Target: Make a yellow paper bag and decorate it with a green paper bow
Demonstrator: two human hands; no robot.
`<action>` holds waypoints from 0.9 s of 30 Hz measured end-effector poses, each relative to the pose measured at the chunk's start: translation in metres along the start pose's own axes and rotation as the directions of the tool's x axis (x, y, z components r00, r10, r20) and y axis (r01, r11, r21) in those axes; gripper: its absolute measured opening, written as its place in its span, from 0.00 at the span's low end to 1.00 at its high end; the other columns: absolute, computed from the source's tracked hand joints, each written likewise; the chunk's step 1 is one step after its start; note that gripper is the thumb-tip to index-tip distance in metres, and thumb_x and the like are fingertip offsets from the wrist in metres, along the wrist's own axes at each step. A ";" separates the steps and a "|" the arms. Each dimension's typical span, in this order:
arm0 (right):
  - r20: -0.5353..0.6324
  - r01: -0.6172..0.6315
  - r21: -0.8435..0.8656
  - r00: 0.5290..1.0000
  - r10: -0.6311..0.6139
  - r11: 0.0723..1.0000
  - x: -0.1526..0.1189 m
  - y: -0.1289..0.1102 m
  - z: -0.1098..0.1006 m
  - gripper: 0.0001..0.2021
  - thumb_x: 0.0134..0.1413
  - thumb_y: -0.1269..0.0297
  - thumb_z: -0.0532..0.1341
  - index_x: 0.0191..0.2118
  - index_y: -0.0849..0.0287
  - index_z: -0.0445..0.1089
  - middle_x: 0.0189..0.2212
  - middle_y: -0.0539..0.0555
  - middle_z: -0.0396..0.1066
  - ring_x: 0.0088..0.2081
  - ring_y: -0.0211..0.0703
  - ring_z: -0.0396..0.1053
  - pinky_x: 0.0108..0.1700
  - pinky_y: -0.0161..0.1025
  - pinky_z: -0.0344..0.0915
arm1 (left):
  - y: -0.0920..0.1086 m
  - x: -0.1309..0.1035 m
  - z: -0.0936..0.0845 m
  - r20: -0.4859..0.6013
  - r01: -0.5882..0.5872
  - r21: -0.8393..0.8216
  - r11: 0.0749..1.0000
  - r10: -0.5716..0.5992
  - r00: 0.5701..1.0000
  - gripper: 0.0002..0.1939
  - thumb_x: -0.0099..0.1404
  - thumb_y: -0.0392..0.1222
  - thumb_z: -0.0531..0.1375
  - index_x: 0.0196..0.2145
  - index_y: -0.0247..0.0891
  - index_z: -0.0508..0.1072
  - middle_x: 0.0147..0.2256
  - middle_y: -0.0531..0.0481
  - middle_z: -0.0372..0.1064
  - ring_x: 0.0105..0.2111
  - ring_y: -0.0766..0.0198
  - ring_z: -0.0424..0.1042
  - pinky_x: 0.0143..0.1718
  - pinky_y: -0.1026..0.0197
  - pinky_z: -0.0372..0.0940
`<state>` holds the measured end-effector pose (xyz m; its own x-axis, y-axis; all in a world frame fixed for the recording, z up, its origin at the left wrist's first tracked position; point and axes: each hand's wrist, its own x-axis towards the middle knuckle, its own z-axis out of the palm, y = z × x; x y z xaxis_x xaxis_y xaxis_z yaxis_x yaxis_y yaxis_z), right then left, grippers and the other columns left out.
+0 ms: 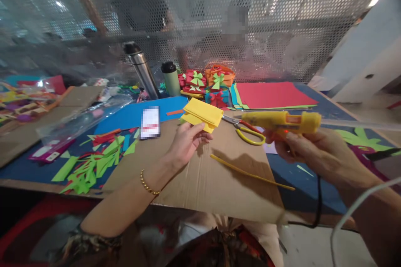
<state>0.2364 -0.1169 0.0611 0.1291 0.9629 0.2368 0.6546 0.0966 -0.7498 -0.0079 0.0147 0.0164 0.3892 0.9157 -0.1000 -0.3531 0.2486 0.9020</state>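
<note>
Green paper scraps [94, 164] lie at the left on the blue table [125, 119]. The left hand [184, 142] pinches a folded yellow paper piece [203, 114] above the cardboard sheet [203, 175]. Scissors [247, 130] lie just behind. The right hand [313, 152] is closed around a yellow glue gun [282, 121], its nozzle pointing toward the paper.

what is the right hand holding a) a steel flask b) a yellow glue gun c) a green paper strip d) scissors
b: the right hand is closed around the handle of the yellow glue gun, its nozzle aimed at the folded yellow paper pinched in the left hand; the scissors lie on the cardboard.
</note>
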 end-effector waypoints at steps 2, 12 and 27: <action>0.074 0.060 0.054 0.995 -0.064 0.997 0.004 -0.001 0.013 0.38 0.56 0.22 0.52 0.22 0.55 0.69 0.17 0.52 0.65 0.21 0.41 0.63 0.24 0.40 0.61 | 0.000 -0.002 0.001 0.013 0.002 0.008 1.000 -0.002 1.000 0.12 0.59 0.36 0.69 0.40 0.31 0.74 0.33 0.46 0.76 0.25 0.65 0.76 0.28 0.62 0.68; 0.140 0.113 0.073 0.983 -0.123 0.991 0.001 0.010 0.035 0.21 0.64 0.40 0.57 0.37 0.52 0.75 0.27 0.55 0.75 0.23 0.44 0.68 0.27 0.42 0.68 | -0.002 -0.009 0.004 0.087 -0.033 0.071 0.997 0.027 0.996 0.11 0.61 0.39 0.69 0.38 0.32 0.75 0.31 0.48 0.76 0.27 0.64 0.77 0.31 0.61 0.72; 0.154 0.103 0.038 0.982 -0.107 0.994 0.000 0.016 0.040 0.23 0.65 0.38 0.55 0.33 0.52 0.72 0.22 0.52 0.68 0.23 0.44 0.65 0.28 0.42 0.67 | -0.002 -0.013 0.007 0.125 0.003 0.076 0.997 -0.012 0.992 0.12 0.60 0.40 0.70 0.38 0.31 0.75 0.31 0.48 0.77 0.27 0.64 0.77 0.30 0.62 0.73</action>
<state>0.2167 -0.1051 0.0245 -0.0580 0.9743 0.2178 0.6358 0.2043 -0.7444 -0.0059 0.0002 0.0191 0.4971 0.8658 -0.0574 -0.2867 0.2264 0.9309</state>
